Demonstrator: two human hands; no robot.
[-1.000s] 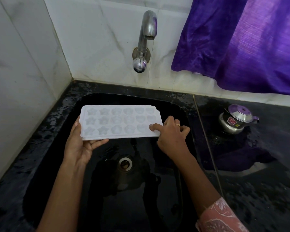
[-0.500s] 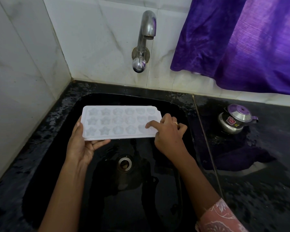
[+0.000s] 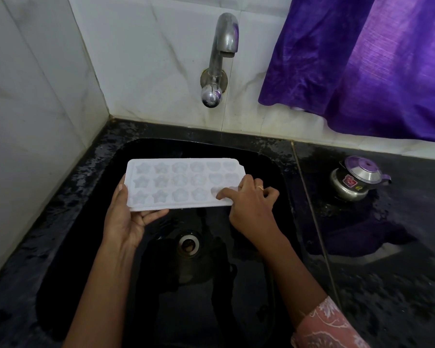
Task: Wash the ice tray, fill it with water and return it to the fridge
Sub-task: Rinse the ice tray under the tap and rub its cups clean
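A white ice tray (image 3: 178, 183) with star and flower shaped cells is held level over the black sink (image 3: 274, 172), below the tap. My left hand (image 3: 126, 219) grips its left end from underneath, thumb along the edge. My right hand (image 3: 251, 204) rests on the tray's near right corner, its forefinger pressed into a cell in the front row. The steel tap (image 3: 221, 54) on the tiled wall above runs no water.
A drain (image 3: 189, 243) sits in the sink floor under the tray. On the wet black counter to the right stands a small steel pot with a purple lid (image 3: 357, 180). A purple curtain (image 3: 362, 66) hangs over the back wall at the right.
My right forefinger has moved leftward along the tray's front row of cells. The tray and left hand stay almost where they were.
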